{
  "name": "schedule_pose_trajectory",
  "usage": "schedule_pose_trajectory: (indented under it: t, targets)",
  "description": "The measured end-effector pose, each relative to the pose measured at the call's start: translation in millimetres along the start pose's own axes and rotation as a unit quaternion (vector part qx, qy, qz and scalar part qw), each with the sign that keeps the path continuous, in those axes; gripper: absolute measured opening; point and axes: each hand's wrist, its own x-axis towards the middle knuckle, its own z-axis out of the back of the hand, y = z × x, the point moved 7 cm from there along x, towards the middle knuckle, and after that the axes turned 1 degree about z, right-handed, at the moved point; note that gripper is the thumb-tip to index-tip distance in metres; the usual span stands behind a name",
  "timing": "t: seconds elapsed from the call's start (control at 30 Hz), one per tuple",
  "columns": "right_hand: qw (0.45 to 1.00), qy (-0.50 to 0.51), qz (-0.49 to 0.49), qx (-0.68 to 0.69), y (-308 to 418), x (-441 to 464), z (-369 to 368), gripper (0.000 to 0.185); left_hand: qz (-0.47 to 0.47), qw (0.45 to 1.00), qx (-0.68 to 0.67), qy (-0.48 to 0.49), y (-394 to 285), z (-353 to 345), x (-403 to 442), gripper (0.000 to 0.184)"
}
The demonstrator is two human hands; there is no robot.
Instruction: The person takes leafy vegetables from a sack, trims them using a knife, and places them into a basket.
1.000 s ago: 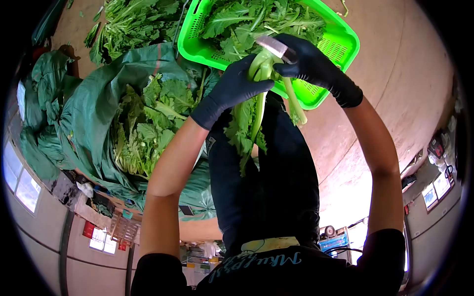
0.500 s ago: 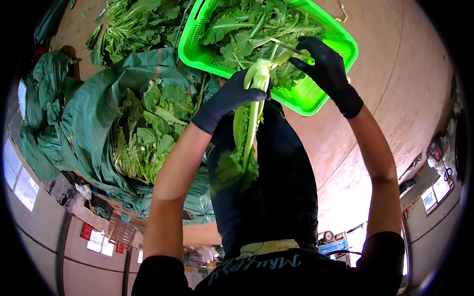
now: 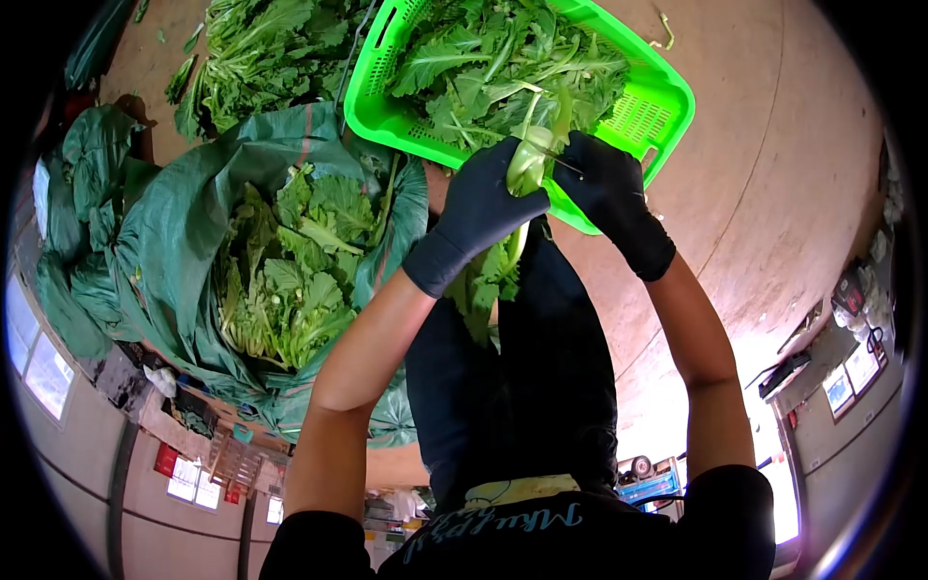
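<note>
My left hand [image 3: 480,211], in a black glove, is closed round a leafy green vegetable [image 3: 529,162]. Its pale thick stem end points up and away from me, while the leaves hang below the hand over my dark trousers. Close beside it, my gloved right hand [image 3: 611,196] is closed on a small knife. The thin knife blade [image 3: 563,162] lies against the stem end; its handle is hidden in the fist. Just beyond both hands stands a bright green plastic basket [image 3: 674,89] holding cut leaves [image 3: 503,63].
To the left, an opened green woven sack [image 3: 164,237] contains more leafy vegetables [image 3: 300,275]. A heap of greens [image 3: 266,58] lies on the brown floor [image 3: 735,126] at the upper left. A leaf scrap [image 3: 667,31] is right of the basket.
My right hand has come down and left, from over the basket to the stem end beside my left hand. The left hand has moved slightly down, and the vegetable has tilted.
</note>
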Motion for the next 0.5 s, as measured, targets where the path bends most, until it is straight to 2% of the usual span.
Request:
schedule_pose_trajectory:
  t: [0.1,0.17,0.2,0.27,0.33,0.37,0.4,0.43,0.47,0.5]
  targets:
    - [1.0,0.007,-0.009,-0.002,-7,-2,0,0.02,-0.046,0.992,0.11,-0.037,-6,2,-2,0.045]
    - [1.0,0.004,-0.015,-0.014,-24,-3,-12,0.02,-0.141,0.984,0.107,-0.019,-14,-6,-3,0.046]
    - [0.998,0.038,-0.027,-0.041,-56,-5,-34,0.019,-0.188,0.977,0.105,-0.009,-20,-11,-5,0.047]
    - [0.993,0.059,-0.063,-0.082,-117,-15,-62,0.016,-0.209,0.967,0.134,0.048,-44,-29,-8,0.05]
    - [0.978,0.051,0.012,-0.203,-139,-30,-69,0.014,-0.174,0.978,0.107,-0.03,-41,-11,-1,0.048]
    - [0.987,0.056,-0.072,-0.131,-161,-36,-68,0.018,-0.139,0.987,0.006,-0.08,-24,3,0,0.046]
    - [0.99,0.0,0.03,-0.137,-160,-35,-65,0.019,-0.123,0.979,-0.084,-0.137,-7,32,2,0.043]
    - [0.983,0.047,-0.05,-0.169,-184,-52,-69,0.02,-0.04,0.966,-0.224,-0.126,15,35,-2,0.039]
    - [0.981,0.061,-0.12,-0.139,-192,-59,-63,0.021,-0.041,0.955,-0.24,-0.172,17,62,-10,0.037]
    - [0.981,0.078,-0.14,-0.108,-200,-63,-57,0.021,0.017,0.938,-0.272,-0.213,27,90,-17,0.035]
